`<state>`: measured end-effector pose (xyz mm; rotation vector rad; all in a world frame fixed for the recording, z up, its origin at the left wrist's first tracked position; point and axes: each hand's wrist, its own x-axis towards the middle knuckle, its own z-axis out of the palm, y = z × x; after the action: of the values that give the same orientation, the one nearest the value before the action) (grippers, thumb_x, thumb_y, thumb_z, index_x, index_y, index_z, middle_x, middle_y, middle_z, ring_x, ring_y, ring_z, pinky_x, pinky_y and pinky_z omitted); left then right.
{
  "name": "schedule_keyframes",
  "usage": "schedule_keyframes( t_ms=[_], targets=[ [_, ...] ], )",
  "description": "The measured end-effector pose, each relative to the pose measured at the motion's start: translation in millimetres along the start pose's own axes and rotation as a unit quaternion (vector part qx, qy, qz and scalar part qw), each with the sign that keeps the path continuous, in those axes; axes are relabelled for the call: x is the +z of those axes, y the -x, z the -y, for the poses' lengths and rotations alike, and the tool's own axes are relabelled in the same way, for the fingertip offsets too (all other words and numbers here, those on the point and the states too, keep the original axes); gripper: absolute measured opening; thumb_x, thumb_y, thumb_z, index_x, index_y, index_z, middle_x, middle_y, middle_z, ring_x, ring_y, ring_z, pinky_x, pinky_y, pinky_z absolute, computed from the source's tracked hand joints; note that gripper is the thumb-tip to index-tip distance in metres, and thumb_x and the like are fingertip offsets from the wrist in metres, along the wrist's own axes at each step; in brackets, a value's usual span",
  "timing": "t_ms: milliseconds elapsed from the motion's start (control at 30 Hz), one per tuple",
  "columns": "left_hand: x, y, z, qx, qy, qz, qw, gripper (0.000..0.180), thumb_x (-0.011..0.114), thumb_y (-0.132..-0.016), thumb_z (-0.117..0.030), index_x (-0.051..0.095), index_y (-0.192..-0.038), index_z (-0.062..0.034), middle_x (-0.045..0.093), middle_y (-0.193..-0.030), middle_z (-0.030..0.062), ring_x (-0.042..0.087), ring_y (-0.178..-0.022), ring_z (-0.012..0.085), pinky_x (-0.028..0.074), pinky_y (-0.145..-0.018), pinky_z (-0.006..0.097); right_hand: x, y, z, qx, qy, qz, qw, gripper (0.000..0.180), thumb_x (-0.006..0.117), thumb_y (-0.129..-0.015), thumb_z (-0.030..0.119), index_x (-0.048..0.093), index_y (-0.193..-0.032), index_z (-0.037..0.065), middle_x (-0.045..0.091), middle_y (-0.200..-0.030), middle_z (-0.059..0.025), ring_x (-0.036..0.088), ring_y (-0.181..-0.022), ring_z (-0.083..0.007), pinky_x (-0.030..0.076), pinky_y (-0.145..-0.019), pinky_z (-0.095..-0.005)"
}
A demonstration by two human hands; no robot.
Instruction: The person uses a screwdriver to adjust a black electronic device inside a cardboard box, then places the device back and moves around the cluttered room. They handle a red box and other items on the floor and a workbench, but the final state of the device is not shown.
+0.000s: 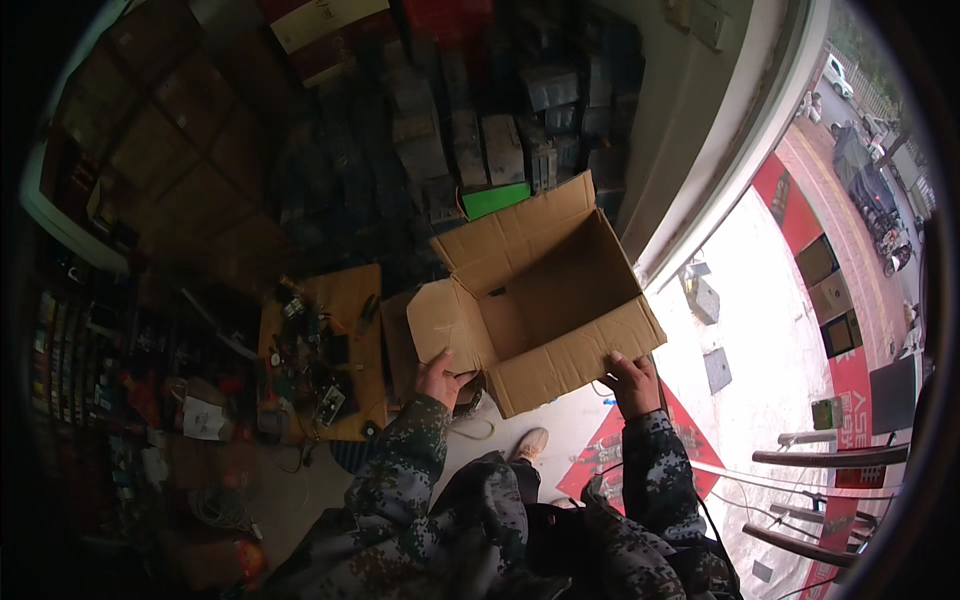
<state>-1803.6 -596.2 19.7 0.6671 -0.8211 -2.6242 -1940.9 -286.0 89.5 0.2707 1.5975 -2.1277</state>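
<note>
An open cardboard box is in front of me, its flaps folded outward and its inside facing up. No contents show in the part of the inside that I see. My left hand grips the left flap near its lower corner, thumb on top. At the near right side, my right hand pinches the edge of the near flap, with the thumb over it and the fingers underneath. Both sleeves are camouflage patterned.
Left of the box stands a wooden table covered with tools and small parts. Dark, blocky units are piled behind it, with a green piece beside the box. A red mat lies by the bright doorway; chair arms are at right.
</note>
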Motion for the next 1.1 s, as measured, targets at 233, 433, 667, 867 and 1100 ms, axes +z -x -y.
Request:
schedule_keyframes(
  t_ms=[233, 433, 667, 867, 1100],
  targets=[
    [65, 10, -27, 0.091, 0.059, 0.044, 0.993, 0.047, 0.062, -0.096, -0.016, 0.047, -0.139, -0.0088, 0.054, -0.139, 0.0111, 0.053, -0.128, 0.0321, 0.049, -0.102, 0.056, 52, 3, 65, -0.193, -0.040, 0.109, 0.974, 0.024, 0.055, -0.096, 0.011, 0.052, -0.120, 0.009, 0.062, -0.103, -0.0052, 0.065, -0.095, -0.0201, 0.054, -0.081, -0.0349],
    [95, 14, -53, 0.132, 0.109, 0.062, 0.983, 0.044, 0.060, -0.098, -0.019, 0.048, -0.139, -0.0076, 0.054, -0.139, 0.0101, 0.053, -0.127, 0.0284, 0.049, -0.104, 0.053, 86, 3, 95, -0.183, -0.086, 0.295, 0.934, 0.056, 0.054, -0.096, 0.020, 0.033, -0.146, 0.006, 0.056, -0.135, -0.0188, 0.062, -0.114, -0.0299, 0.052, -0.093, -0.0419],
    [154, -32, -112, 0.208, 0.141, 0.084, 0.964, 0.041, 0.054, -0.101, -0.016, 0.046, -0.141, -0.0080, 0.051, -0.143, 0.0097, 0.049, -0.132, 0.0316, 0.042, -0.113, 0.056, 16, -46, 89, -0.089, -0.015, 0.276, 0.957, 0.057, 0.055, -0.097, 0.029, 0.036, -0.145, 0.005, 0.064, -0.123, -0.0217, 0.067, -0.107, -0.0316, 0.054, -0.092, -0.0413],
    [262, -124, -121, 0.246, 0.234, 0.101, 0.935, 0.038, 0.044, -0.106, -0.020, 0.043, -0.141, -0.0058, 0.039, -0.152, 0.0116, 0.036, -0.141, 0.0297, 0.034, -0.118, 0.058, -76, -73, 94, -0.003, -0.011, 0.193, 0.981, 0.048, 0.053, -0.097, 0.025, 0.042, -0.139, 0.003, 0.067, -0.112, -0.0210, 0.069, -0.093, -0.0285, 0.056, -0.084, -0.0387],
    [350, -254, -96, 0.311, 0.227, 0.061, 0.921, 0.054, 0.042, -0.108, -0.025, 0.022, -0.154, -0.0061, 0.020, -0.159, 0.0135, 0.023, -0.147, 0.0292, 0.024, -0.125, 0.053, -149, -89, 121, -0.026, -0.037, 0.134, 0.990, 0.041, 0.051, -0.096, 0.020, 0.048, -0.131, -0.001, 0.068, -0.105, -0.0212, 0.069, -0.088, -0.0275, 0.055, -0.082, -0.0371]
  ],
)
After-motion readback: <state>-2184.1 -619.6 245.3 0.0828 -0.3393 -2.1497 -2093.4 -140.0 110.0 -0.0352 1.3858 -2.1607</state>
